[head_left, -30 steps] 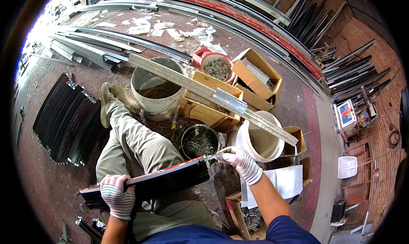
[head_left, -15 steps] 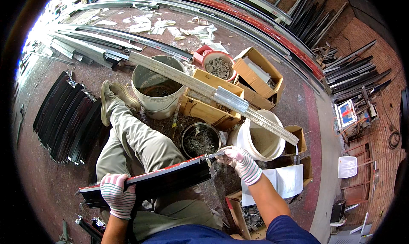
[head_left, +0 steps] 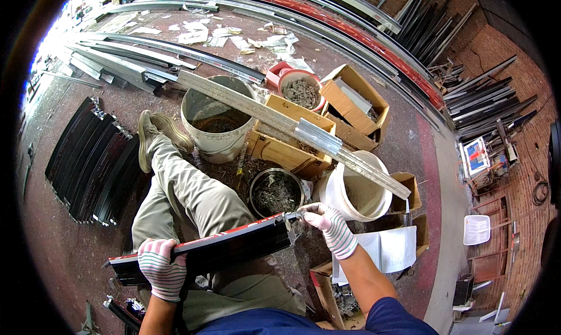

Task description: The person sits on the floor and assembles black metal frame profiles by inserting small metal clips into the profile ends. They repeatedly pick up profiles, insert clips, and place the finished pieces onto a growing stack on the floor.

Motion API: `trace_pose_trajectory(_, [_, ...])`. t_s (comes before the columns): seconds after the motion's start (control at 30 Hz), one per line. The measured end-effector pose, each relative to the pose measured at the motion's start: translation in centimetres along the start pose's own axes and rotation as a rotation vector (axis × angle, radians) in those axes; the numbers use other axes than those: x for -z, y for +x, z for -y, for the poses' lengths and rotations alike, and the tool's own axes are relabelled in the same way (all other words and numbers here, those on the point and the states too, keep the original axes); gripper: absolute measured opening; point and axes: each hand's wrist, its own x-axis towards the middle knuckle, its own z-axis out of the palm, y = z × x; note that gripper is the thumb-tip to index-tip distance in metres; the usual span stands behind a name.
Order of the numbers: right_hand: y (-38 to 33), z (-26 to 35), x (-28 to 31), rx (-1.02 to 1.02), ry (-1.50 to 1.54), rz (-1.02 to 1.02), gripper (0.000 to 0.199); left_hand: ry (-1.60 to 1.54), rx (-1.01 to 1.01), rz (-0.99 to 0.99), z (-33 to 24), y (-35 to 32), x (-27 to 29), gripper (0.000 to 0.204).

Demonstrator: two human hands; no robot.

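A black metal profile (head_left: 225, 250) with a red and silver strip along its upper edge lies across my lap. My left hand (head_left: 162, 269), in a striped knit glove, is wrapped round it near its left end. My right hand (head_left: 332, 227), in a matching glove, pinches at a small metal fitting (head_left: 290, 217) at the profile's right end; the fingers partly hide what they hold. Just beyond the right end stands a round metal bowl (head_left: 251, 186) with small metal parts inside. More black profiles (head_left: 87, 162) lie side by side on the floor at left.
A long metal bar (head_left: 245, 104) rests across a grey bucket (head_left: 186, 116), a wooden box (head_left: 263, 149) and a white bucket (head_left: 383, 203). Open papers (head_left: 397, 247) lie over a cardboard box at right. Cardboard boxes (head_left: 374, 89) and long profiles (head_left: 123, 72) stand farther off.
My right hand has shifted slightly to the right and down at the profile's end, its fingers now more curled. The left hand and the profile look the same.
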Motion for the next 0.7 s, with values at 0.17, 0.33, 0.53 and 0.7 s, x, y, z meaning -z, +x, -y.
trace_pose_trajectory(0.17, [-0.4, 0.5, -0.7, 0.040, 0.018, 0.004, 0.031, -0.001, 0.001, 0.003, 0.0, 0.0, 0.1, 0.029])
trace_pose_trajectory(0.33, [-0.7, 1.1, -1.5, 0.198, -0.208, -0.002, 0.026, -0.001, 0.016, 0.011, 0.1, 0.0, 0.0, 0.029])
trace_pose_trajectory(0.53, [-0.6, 0.4, -1.0, 0.167, -0.228, 0.065, 0.040, -0.005, 0.035, 0.025, 0.1, 0.1, -0.2, 0.029])
trace_pose_trajectory(0.7, [-1.3, -1.9, -1.6, 0.317, 0.054, -0.093, 0.062, 0.002, 0.030, 0.039, 0.0, 0.6, -0.3, 0.027])
